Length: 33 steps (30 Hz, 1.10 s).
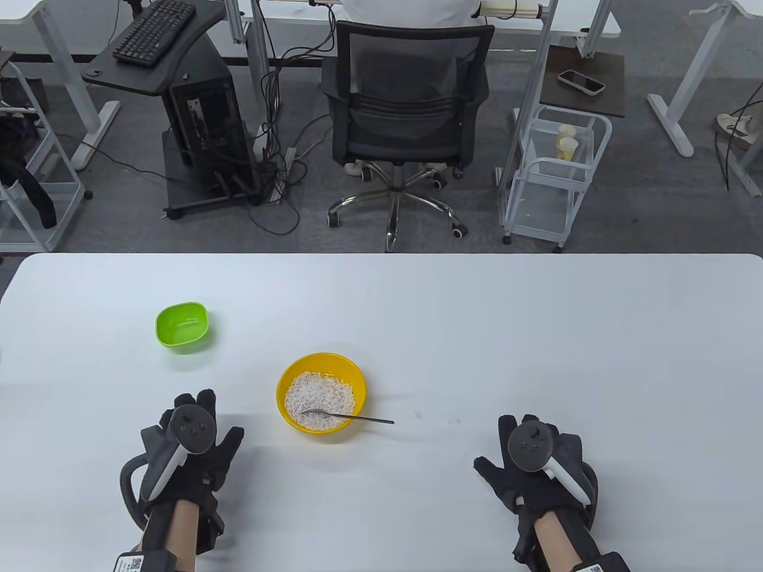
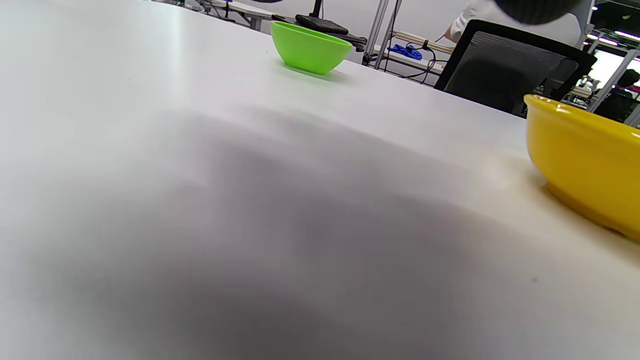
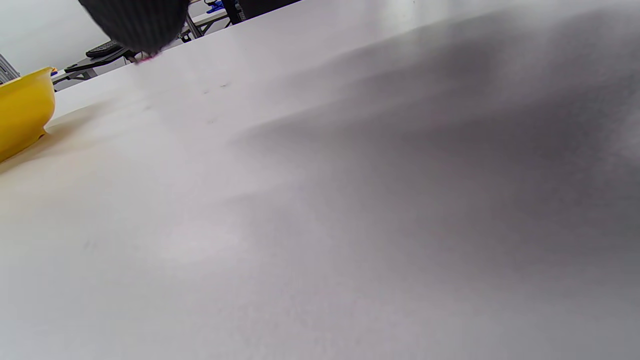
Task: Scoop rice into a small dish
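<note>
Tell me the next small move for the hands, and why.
Probably the right hand should reach left to the thin metal spoon. Its handle sticks out over the right rim of the round yellow bowl of white rice, both hands lie flat and hold nothing, and the small green dish looks empty.

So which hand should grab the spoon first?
Probably the right hand. The spoon lies in the yellow bowl of rice, its handle sticking out over the rim toward that side. The left hand sits nearer the green dish.
</note>
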{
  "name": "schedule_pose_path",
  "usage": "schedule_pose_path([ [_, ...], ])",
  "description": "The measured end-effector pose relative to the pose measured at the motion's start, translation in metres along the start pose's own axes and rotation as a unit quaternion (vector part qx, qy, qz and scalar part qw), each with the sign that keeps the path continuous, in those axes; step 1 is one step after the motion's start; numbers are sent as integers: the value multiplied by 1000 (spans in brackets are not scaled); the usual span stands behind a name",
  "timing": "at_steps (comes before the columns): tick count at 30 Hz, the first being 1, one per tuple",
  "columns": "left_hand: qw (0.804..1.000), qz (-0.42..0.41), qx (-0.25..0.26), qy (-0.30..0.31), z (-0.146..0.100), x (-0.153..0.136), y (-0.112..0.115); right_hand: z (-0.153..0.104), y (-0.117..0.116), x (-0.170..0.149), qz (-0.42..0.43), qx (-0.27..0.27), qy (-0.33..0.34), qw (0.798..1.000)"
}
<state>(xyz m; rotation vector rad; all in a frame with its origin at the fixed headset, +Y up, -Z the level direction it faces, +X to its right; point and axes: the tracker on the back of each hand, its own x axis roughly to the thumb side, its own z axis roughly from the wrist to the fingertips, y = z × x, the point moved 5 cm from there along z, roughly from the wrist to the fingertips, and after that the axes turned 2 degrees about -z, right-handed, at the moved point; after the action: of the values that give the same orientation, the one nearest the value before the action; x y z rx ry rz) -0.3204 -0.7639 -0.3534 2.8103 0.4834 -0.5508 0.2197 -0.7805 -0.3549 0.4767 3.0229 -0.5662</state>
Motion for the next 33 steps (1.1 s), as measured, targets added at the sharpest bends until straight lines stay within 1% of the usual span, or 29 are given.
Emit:
schedule_pose_path([
  [4, 998, -20, 44, -35, 13, -3, -31, 0, -2, -1, 0, 8, -1, 1000],
  [6, 997, -12, 52, -52, 24, -2, -51, -1, -2, 1, 1, 8, 4, 1000],
  [7, 997, -12, 55, -56, 28, -2, -56, -1, -2, 2, 0, 9, 6, 1000],
  [10, 994, -30, 70, -76, 54, -2, -81, -2, -4, 5, -2, 12, 11, 1000],
  [12, 993, -41, 71, -88, 72, -3, -89, -2, -4, 4, -4, 13, 8, 1000],
  [14, 991, -41, 69, -104, 90, -5, -90, -1, -5, 1, -3, 13, -2, 1000],
  [16, 989, -27, 71, -123, 113, -6, -91, -1, -6, -6, 8, 17, -15, 1000],
  [17, 988, -24, 80, -129, 119, -7, -93, -1, -6, -7, 10, 17, -18, 1000],
  [18, 984, -23, 103, -143, 129, -11, -99, 0, -5, -11, 17, 17, -24, 999],
  [19, 980, -22, 123, -155, 133, -13, -104, 0, -5, -13, 21, 16, -28, 999],
  [20, 972, -12, 153, -177, 139, -17, -110, 0, -4, -16, 28, 14, -34, 999],
  [21, 968, -3, 161, -191, 146, -20, -113, 1, -4, -18, 31, 12, -39, 999],
  [22, 967, 5, 155, -201, 152, -21, -113, 2, -4, -20, 33, 12, -42, 999],
  [23, 966, 30, 136, -217, 159, -23, -111, 2, -4, -22, 35, 14, -47, 998],
  [26, 956, 121, 49, -264, 179, -28, -98, 5, -8, -26, 41, 23, -54, 997],
  [27, 955, 126, 45, -266, 183, -29, -95, 5, -9, -26, 43, 27, -54, 997],
  [30, 958, 102, 75, -258, 195, -30, -88, 7, -13, -27, 42, 34, -57, 997],
  [33, 959, 87, 77, -257, 197, -32, -82, 7, -15, -28, 38, 38, -61, 997],
])
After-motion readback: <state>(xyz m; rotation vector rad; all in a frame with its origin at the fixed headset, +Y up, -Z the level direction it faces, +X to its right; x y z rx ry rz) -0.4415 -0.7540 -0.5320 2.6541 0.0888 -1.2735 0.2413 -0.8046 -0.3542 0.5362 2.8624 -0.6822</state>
